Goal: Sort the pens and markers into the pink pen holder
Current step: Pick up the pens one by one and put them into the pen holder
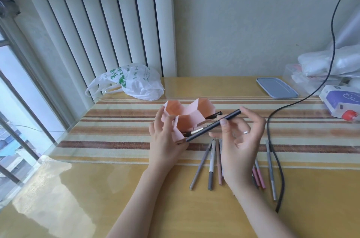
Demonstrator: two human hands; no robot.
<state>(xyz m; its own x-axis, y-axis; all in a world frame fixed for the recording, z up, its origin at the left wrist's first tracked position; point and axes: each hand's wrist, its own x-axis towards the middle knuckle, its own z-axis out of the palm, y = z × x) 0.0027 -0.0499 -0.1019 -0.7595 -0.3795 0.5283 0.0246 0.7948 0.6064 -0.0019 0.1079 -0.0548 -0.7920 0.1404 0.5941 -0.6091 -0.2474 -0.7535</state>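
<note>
The pink pen holder (pixel 191 110), with hexagonal compartments, stands mid-table on the striped runner. My left hand (pixel 165 140) grips its near left side. My right hand (pixel 238 140) pinches a black pen (pixel 213 125) between thumb and fingers, slanted with its lower end at the holder's near compartment. Other dark pens (pixel 213 115) poke out of the holder. Several loose pens and markers (pixel 211 163) lie on the table under and beside my right wrist, grey, white and pink ones.
A black cable (pixel 272 152) runs down the right side past the loose pens. A white plastic bag (pixel 134 81) lies at the back left, a grey lid (pixel 276 87) and a purple-white box (pixel 342 101) at the back right. A radiator stands behind.
</note>
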